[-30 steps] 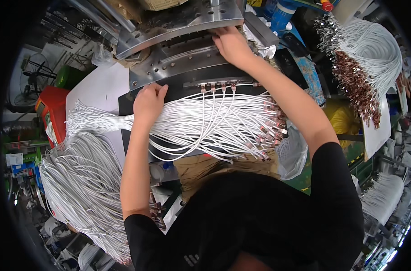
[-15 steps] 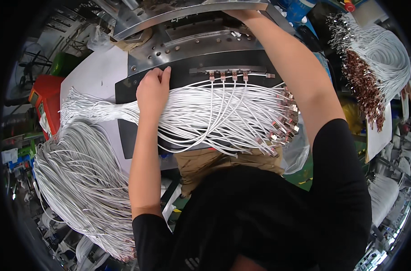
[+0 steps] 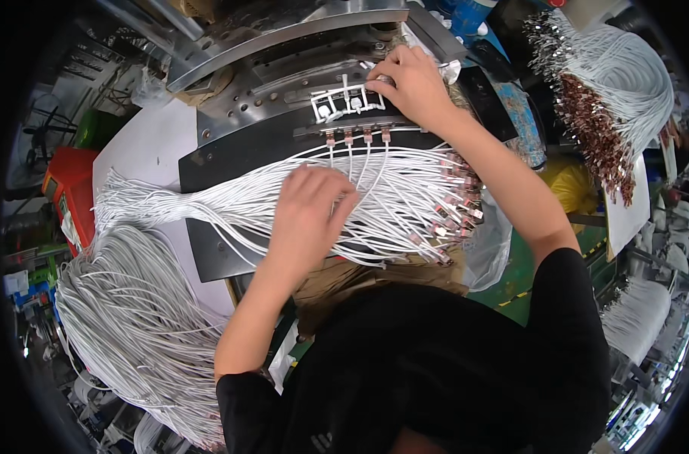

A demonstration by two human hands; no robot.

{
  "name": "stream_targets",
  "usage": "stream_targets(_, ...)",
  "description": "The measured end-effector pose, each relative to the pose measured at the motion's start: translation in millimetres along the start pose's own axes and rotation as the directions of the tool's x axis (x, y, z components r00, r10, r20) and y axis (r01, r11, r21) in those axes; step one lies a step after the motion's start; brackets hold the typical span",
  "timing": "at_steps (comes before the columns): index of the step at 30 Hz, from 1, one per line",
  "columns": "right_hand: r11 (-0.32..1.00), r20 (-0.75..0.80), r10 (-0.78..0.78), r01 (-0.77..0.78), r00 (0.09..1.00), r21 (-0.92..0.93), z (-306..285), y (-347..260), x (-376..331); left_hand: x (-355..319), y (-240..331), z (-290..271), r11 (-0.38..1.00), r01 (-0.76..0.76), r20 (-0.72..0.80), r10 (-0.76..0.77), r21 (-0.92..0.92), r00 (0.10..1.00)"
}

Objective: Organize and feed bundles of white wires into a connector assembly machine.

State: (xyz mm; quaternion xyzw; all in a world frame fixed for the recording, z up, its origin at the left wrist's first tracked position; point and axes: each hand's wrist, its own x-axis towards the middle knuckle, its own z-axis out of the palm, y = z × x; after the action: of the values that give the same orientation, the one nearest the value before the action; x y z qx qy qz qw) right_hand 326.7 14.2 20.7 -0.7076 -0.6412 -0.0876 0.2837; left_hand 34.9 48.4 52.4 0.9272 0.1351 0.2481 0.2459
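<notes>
A white moulded plastic runner frame (image 3: 350,103) with small parts on it is pinched at its right end by my right hand (image 3: 416,87), closed, just above the metal machine bed. My left hand (image 3: 312,208) hovers over or rests on the bundle of white cables (image 3: 246,200); its fingers are bent, thumb apart, and I see nothing held. Several cables run up from the bundle to a metal bar fixture (image 3: 356,129), where their copper-coloured connectors sit in a row. More metal plug ends (image 3: 458,200) lie at the bundle's right end.
A large heap of grey-white cables (image 3: 140,325) hangs at the lower left, beside a red bin (image 3: 72,189). The curved steel machine part (image 3: 284,38) overhangs the bed at the back. At the far right lies another coiled cable bundle (image 3: 625,83) with copper-coloured ends.
My right hand has come out from under the steel machine part with the white runner frame. My left hand has moved right and nearer, from the plate's far edge to over the cables.
</notes>
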Motion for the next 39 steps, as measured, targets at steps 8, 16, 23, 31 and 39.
stream_targets(8, 0.987, 0.464, -0.024, -0.052, 0.885, 0.151, -36, -14, -37, 5, 27, 19, 0.995, 0.035, -0.004, -0.035, 0.091, 0.999)
stream_targets(16, 0.946, 0.078, 0.06, -0.082, 0.995, 0.314, 7, -19, 13, 16, 6, 21, 0.967, 0.084, -0.057, -0.072, 0.242, 0.996)
stream_targets(23, 0.82, -0.056, 0.107, -0.056, 0.993, 0.569, 43, 16, 75, 63, -10, 1, 0.951, 0.086, -0.106, -0.056, 0.297, 0.993)
stream_targets(31, 0.827, -0.043, 0.212, -0.156, 0.976, 0.54, 70, 46, 98, 108, -30, 15, 0.95, -0.01, -0.16, 0.063, 0.314, 0.985)
stream_targets(39, 0.866, -0.242, 0.235, -0.09, 0.941, 0.492, 80, 51, 124, 120, -37, -1, 0.921, 0.183, -0.06, -0.173, 0.345, 0.983)
